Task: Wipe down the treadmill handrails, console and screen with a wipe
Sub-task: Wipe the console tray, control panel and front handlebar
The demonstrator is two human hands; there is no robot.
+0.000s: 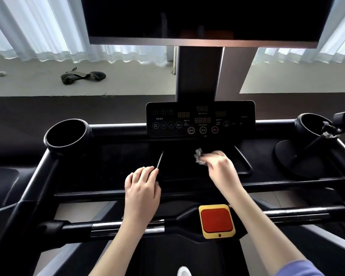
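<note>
Red stop button [217,220] sits below the control panel [200,118], between the forearms. Just under the panel, the right hand [221,168] pinches a crumpled wipe [198,155] on the tray [242,159]. The left hand [142,184] rests there, fingers relaxed. Cup holders [48,140] flank the panel.

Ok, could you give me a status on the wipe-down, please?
Right hand pinches crumpled white wipe on black console tray. Left hand rests alongside. Nothing blocking.

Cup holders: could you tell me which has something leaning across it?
The right cup holder: a dark stand leans over it; the left cup holder has none.
</note>
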